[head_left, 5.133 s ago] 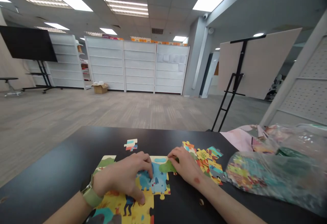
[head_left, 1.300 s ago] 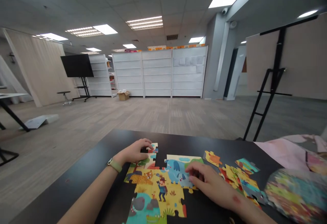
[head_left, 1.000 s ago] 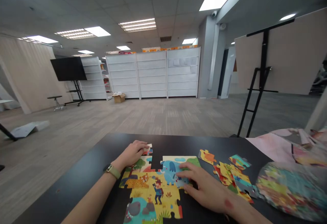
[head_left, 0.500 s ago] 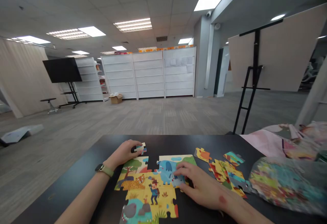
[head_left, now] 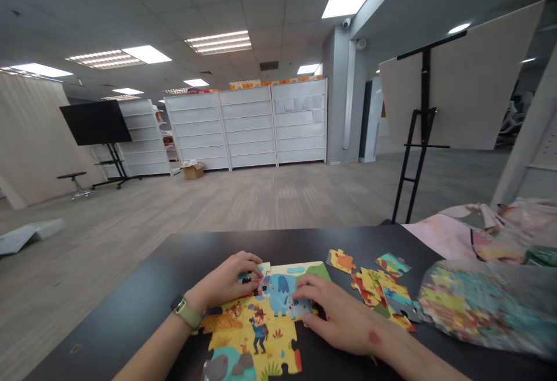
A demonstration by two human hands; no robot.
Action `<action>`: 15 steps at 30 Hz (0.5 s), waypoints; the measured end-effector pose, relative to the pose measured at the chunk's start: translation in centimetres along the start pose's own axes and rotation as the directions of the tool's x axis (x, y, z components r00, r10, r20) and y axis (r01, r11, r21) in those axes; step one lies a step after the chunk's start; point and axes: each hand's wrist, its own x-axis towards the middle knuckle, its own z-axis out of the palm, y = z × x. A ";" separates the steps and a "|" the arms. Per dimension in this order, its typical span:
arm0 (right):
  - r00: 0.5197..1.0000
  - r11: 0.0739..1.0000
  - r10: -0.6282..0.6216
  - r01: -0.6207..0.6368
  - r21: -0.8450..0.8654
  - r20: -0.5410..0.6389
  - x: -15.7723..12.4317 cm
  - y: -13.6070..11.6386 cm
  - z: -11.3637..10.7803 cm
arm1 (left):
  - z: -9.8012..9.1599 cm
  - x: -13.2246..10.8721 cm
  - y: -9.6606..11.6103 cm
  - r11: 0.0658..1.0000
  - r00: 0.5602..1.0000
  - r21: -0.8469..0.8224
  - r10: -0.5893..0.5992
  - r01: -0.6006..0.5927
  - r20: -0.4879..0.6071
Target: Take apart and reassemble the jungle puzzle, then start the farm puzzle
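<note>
A partly joined jigsaw puzzle [head_left: 270, 334] lies on the dark table, showing an explorer, a leopard, elephants and a hippo. At its upper edge my left hand [head_left: 226, 279] has its fingers closed over a small puzzle piece [head_left: 263, 268], set at the gap left of the elephants; the fingers hide much of it, so I cannot tell whether it sits flush. My right hand [head_left: 337, 314] rests on the right side, thumb and fingers apart, fingertips touching the blue elephant section [head_left: 281, 295]. Right of that hand lies a heap of loose puzzle pieces [head_left: 378, 288].
Two separate pieces, an orange one [head_left: 342, 261] and a green-blue one [head_left: 393, 265], lie behind the heap. A clear plastic bag of colourful pieces [head_left: 483, 305] sits at the table's right, before pink packaging [head_left: 448, 230]. Beyond stand an easel board [head_left: 465, 85] and white shelves [head_left: 248, 129].
My left hand has moved right and toward me, bringing the puzzle piece from above the puzzle to the gap at its top edge. My right hand stays on the elephants. The view has shifted slightly.
</note>
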 end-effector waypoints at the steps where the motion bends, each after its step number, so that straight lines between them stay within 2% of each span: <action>1: 1.000 1.000 0.002 -0.002 -0.002 -0.001 0.0 0.0 0.0 | -0.2 -0.1 0.1 1.000 1.000 0.002 -0.002 0.002 0.002; 8: 1.000 1.000 0.002 -0.002 -0.005 -0.003 0.1 -0.1 -0.1 | -1.1 -0.3 0.5 0.999 1.000 0.019 -0.027 0.027 -0.010; 15: 1.000 1.000 -0.016 0.016 -0.006 -0.021 0.2 0.2 0.1 | -1.1 -0.6 0.4 0.999 0.998 0.024 -0.040 0.039 0.046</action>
